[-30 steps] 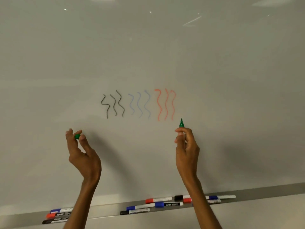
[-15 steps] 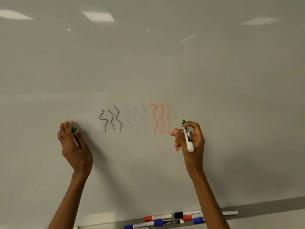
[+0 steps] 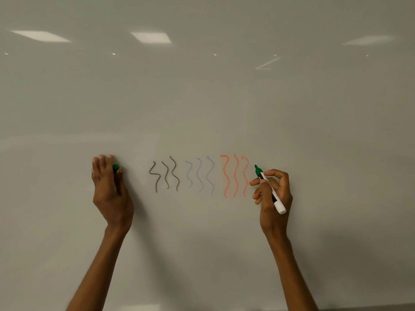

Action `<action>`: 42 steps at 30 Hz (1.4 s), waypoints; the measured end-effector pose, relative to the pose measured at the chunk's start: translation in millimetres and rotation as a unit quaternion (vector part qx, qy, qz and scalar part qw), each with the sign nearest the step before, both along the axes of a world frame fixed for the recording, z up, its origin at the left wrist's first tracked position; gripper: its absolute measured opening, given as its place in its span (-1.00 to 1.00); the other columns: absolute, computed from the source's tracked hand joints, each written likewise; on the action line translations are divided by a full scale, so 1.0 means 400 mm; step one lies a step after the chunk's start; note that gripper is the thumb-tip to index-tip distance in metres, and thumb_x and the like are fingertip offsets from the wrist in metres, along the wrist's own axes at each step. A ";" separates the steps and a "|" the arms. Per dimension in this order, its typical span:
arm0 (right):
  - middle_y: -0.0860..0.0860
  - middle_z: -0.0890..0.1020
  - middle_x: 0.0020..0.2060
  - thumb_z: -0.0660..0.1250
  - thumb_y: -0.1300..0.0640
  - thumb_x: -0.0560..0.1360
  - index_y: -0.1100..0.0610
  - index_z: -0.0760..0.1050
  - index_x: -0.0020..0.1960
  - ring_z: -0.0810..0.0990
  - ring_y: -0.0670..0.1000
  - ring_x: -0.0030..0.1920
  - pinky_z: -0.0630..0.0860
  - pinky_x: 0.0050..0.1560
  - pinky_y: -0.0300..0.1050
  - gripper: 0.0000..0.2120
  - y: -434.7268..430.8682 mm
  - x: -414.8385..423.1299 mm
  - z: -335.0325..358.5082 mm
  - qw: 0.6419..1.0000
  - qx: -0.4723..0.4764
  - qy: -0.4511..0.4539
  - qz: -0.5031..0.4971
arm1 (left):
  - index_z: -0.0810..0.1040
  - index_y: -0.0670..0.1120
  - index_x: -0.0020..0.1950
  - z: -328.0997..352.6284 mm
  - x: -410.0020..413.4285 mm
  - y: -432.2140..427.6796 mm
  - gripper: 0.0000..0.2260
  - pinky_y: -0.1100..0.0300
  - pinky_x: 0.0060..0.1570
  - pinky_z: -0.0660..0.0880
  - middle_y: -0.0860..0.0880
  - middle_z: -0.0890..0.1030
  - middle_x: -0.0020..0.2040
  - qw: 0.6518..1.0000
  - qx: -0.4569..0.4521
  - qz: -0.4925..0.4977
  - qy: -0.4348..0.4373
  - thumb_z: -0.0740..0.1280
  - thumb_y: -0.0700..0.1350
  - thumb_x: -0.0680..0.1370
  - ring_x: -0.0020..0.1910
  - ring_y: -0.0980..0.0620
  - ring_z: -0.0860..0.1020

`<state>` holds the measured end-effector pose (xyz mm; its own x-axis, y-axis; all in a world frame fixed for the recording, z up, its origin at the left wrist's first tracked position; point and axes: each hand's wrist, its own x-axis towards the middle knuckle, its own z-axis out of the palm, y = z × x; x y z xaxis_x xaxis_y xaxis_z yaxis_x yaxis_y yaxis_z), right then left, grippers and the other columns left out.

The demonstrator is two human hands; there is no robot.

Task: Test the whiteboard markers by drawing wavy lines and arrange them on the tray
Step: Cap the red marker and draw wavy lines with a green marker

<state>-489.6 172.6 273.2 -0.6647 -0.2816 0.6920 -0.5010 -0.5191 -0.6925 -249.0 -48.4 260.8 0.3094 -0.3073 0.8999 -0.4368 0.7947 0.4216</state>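
Poising green marker just right of red waves: your right hand fingers grasp barrel, left hand fingers pinch green cap. Next, likely: tip to whiteboard, draw green wave.

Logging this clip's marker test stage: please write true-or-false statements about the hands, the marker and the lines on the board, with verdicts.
1. The right hand holds an uncapped green marker. True.
2. The left hand is empty. False: it pinches the green cap.
3. Green lines are on the whiteboard. False: only black lines, blue lines and red lines.
4. The red lines lie nearest the marker's tip. True.
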 end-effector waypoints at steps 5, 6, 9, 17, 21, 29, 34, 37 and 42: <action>0.09 0.66 -0.23 0.21 0.05 0.48 0.06 0.39 -0.02 0.57 0.08 -0.35 0.48 -0.39 -0.07 -0.88 -0.008 -0.007 -0.015 1.000 -0.015 -0.003 0.000 | 0.44 -0.23 0.42 -0.001 0.004 0.000 -0.68 0.26 0.44 0.28 -0.15 0.43 0.43 1.000 -0.011 0.007 0.001 0.20 -0.17 0.68 0.50 -0.07 0.30; 0.09 0.65 -0.23 0.21 0.05 0.48 0.04 0.39 -0.03 0.57 0.09 -0.34 0.48 -0.40 -0.06 -0.89 -0.007 -0.006 -0.020 1.000 -0.022 -0.010 0.001 | 0.43 -0.24 0.42 -0.001 0.004 0.000 -0.68 0.29 0.44 0.26 -0.16 0.43 0.42 1.000 -0.015 0.008 -0.001 0.20 -0.19 0.68 0.49 -0.08 0.30; 0.12 0.64 -0.25 0.20 0.04 0.47 0.01 0.39 -0.05 0.56 0.10 -0.35 0.46 -0.40 -0.07 -0.91 -0.005 0.005 -0.051 1.000 -0.024 -0.016 0.007 | 0.43 -0.24 0.42 -0.002 0.008 -0.002 -0.68 0.27 0.45 0.26 -0.15 0.42 0.43 1.000 -0.017 0.015 -0.006 0.20 -0.18 0.68 0.49 -0.09 0.31; 0.12 0.64 -0.28 0.21 0.05 0.45 0.08 0.40 -0.07 0.56 0.09 -0.37 0.45 -0.42 -0.06 -0.88 0.012 0.030 -0.132 0.999 0.019 -0.044 0.006 | 0.42 -0.25 0.42 0.003 0.009 0.004 -0.67 0.28 0.44 0.26 -0.15 0.42 0.43 1.000 -0.020 0.011 -0.012 0.20 -0.16 0.68 0.49 -0.10 0.30; 0.14 0.63 -0.29 0.20 0.10 0.45 0.07 0.40 -0.06 0.55 0.12 -0.37 0.41 -0.42 -0.06 -0.91 0.025 0.032 -0.132 0.999 0.010 -0.050 0.005 | 0.42 -0.25 0.43 -0.003 0.008 0.005 -0.67 0.24 0.45 0.26 -0.17 0.41 0.44 1.000 -0.020 0.013 -0.015 0.21 -0.16 0.68 0.49 -0.11 0.30; 0.15 0.64 -0.24 0.22 0.07 0.49 0.02 0.40 -0.02 0.56 0.15 -0.37 0.44 -0.43 -0.14 -0.92 0.034 0.037 -0.052 0.999 -0.051 -0.015 -0.008 | 0.42 -0.20 0.44 -0.001 0.009 0.012 -0.66 0.16 0.43 0.33 -0.13 0.40 0.45 1.000 -0.011 0.012 -0.021 0.25 -0.20 0.66 0.50 -0.07 0.29; 0.06 0.66 -0.25 0.28 0.01 0.48 0.04 0.39 -0.02 0.58 0.11 -0.35 0.47 -0.43 -0.18 -0.86 0.025 0.036 -0.023 0.998 -0.064 -0.021 -0.011 | 0.43 -0.21 0.43 -0.006 0.017 0.006 -0.66 0.17 0.44 0.31 -0.14 0.40 0.46 1.000 -0.013 0.006 -0.027 0.24 -0.20 0.66 0.50 -0.08 0.29; 0.09 0.66 -0.23 0.31 0.03 0.49 0.06 0.38 -0.02 0.56 0.11 -0.35 0.46 -0.43 -0.19 -0.84 0.013 0.030 -0.022 0.997 -0.067 -0.035 -0.008 | 0.42 -0.21 0.43 -0.008 0.019 0.007 -0.67 0.18 0.44 0.30 -0.14 0.40 0.46 0.999 -0.015 -0.003 -0.029 0.24 -0.20 0.66 0.50 -0.07 0.29; 0.05 0.66 -0.23 0.26 0.18 0.56 0.05 0.39 -0.02 0.56 0.10 -0.36 0.46 -0.45 -0.18 -0.94 -0.001 0.018 -0.050 0.996 -0.064 -0.055 -0.017 | 0.42 -0.21 0.43 -0.012 0.023 0.000 -0.66 0.04 0.41 0.37 -0.14 0.40 0.46 0.999 -0.012 -0.004 -0.034 0.23 -0.18 0.67 0.50 -0.07 0.28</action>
<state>-482.2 172.1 253.2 -0.7462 -0.1708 0.6435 -0.4449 -0.5911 -0.6728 -239.7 -48.5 255.9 0.2457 -0.2868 0.9259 -0.4578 0.8077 0.3717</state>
